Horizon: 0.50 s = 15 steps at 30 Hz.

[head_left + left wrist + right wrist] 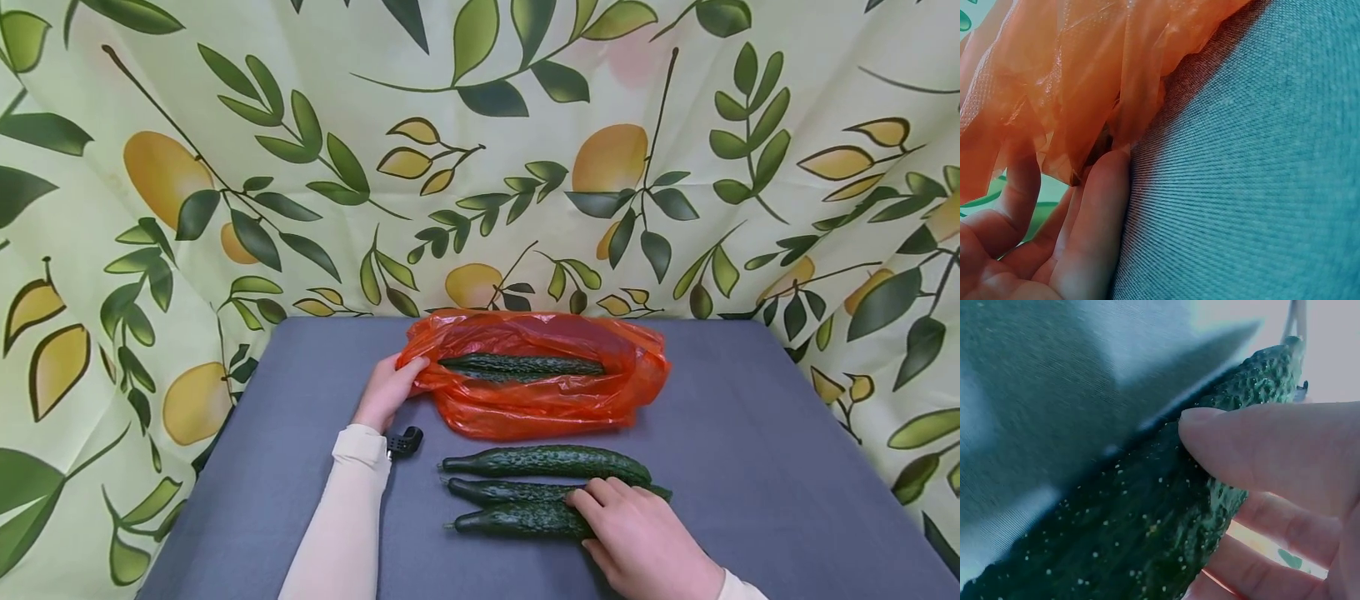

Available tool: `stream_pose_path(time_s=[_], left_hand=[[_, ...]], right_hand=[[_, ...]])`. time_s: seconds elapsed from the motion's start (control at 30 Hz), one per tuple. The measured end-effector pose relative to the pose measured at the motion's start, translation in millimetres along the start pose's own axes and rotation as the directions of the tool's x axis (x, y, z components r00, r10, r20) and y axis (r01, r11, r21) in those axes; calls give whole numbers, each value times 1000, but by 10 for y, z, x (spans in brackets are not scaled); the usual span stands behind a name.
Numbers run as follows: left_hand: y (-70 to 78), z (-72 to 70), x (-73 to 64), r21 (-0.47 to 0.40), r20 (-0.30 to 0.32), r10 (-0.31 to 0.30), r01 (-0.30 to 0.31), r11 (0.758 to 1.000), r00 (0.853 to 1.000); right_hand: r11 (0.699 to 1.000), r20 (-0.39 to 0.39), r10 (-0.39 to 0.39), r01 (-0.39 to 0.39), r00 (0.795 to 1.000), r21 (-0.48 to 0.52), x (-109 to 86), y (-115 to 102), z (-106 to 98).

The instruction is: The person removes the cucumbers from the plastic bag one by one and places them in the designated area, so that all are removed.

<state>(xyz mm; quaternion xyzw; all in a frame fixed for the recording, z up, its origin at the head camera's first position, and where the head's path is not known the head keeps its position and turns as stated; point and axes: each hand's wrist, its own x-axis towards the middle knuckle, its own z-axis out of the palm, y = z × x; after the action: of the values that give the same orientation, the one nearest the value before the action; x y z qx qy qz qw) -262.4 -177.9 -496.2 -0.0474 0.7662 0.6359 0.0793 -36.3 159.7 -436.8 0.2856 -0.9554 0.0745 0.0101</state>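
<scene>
A red plastic bag (536, 417) lies on its side across the back of the table, its mouth gaping upward. Inside it shows a dark green, bumpy cucumber (525, 365). My left hand (384, 392) pinches the bag's left edge between thumb and fingers; the left wrist view has the thin plastic (1085, 94) at the fingertips. Three more cucumbers lie side by side in front of the bag. My right hand (645, 533) grips the nearest cucumber (517, 521) near its right end, thumb along its side. The middle cucumber (502, 492) and the far one (540, 461) are beside it, partly hidden by the fingers.
The grey cloth-covered table (750, 467) reaches to a leaf-and-fruit patterned curtain (510, 150) at the back and sides. A small black device (406, 442) sits at the left wrist, by the cuff.
</scene>
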Motion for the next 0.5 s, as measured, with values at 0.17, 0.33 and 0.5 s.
stream_pose_path(time_s=[0.17, 0.33, 0.5], left_hand=[[11, -8, -11, 10, 5, 3, -3, 1000, 1000], [20, -11, -19, 32, -2, -3, 3, 999, 1000], [35, -10, -25, 28, -2, -7, 7, 1000, 1000]], right_hand=[[1000, 35, 13, -14, 999, 28, -14, -4, 92], [999, 67, 29, -32, 997, 44, 8, -14, 153], [998, 91, 43, -48, 995, 50, 30, -33, 171]])
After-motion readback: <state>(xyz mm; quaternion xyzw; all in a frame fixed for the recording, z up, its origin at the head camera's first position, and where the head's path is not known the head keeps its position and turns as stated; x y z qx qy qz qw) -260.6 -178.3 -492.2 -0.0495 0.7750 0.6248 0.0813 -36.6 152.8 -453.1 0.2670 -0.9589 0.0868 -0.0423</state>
